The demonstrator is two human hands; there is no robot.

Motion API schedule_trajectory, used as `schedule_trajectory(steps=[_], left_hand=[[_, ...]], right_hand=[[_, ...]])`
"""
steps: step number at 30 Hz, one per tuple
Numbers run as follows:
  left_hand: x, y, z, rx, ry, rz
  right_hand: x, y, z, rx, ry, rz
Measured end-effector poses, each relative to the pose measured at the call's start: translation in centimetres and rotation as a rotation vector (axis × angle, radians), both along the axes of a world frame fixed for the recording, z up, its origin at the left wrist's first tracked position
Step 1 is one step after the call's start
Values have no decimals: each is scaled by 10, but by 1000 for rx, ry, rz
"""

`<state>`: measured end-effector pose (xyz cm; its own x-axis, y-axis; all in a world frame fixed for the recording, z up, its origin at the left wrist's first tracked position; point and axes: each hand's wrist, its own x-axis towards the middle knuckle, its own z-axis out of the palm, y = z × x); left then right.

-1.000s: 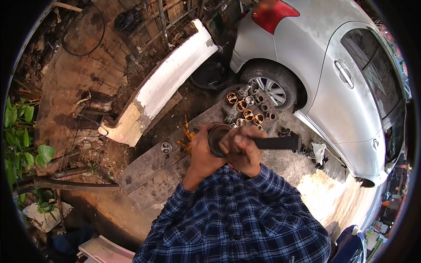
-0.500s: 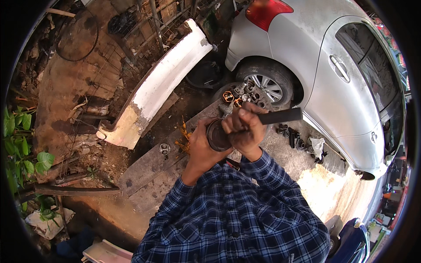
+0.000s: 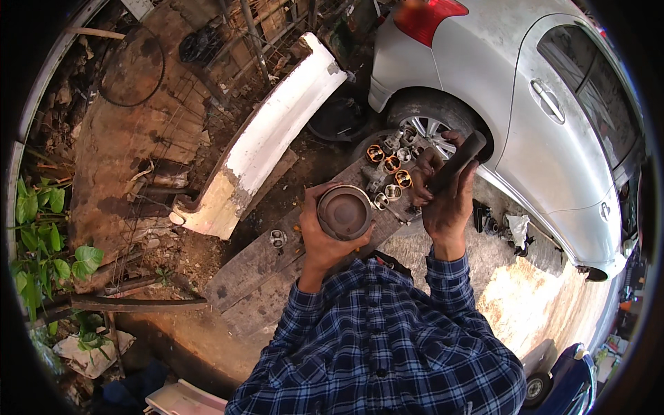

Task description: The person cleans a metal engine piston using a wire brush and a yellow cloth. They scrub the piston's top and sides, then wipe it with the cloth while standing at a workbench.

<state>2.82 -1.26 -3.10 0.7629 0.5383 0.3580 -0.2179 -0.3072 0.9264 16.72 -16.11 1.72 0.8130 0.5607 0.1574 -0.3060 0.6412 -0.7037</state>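
Observation:
My left hand [image 3: 318, 243] wraps round a large piston [image 3: 344, 213] whose brown, sooty round crown faces up. Off to its right and apart from it, my right hand [image 3: 448, 223] holds a thick dark bar [image 3: 458, 162], slanted up to the right across the palm and fingers. What the bar's lower end looks like is hidden by the fingers. Beyond my hands, several smaller pistons [image 3: 392, 164], some with orange-stained edges, cluster on the wooden bench [image 3: 242, 282]. Another small piston [image 3: 278, 238] stands by itself on the planks, left of my left hand.
A silver car [image 3: 477, 76] stands at the far right, its rear wheel [image 3: 429, 128] close behind the pistons. The long white bumper-like panel [image 3: 277, 121] lies beyond the bench on the left. Dark parts [image 3: 487, 220] rest on the concrete to the right.
My right hand has moved right, away from the piston's crown, with the dark bar tilted steeper and the fingers looser. The crown is now uncovered, and the piston stays in my left hand.

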Motion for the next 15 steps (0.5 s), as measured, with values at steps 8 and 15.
schedule_trajectory(steps=[8, 15], left_hand=[[-2, -7, -1, 87, 56, 30], [1, -13, 0, 120, 114, 37]], right_hand=[[-7, -8, 21, -116, -223, -61], [-23, -5, 21, 177, -253, 80]])
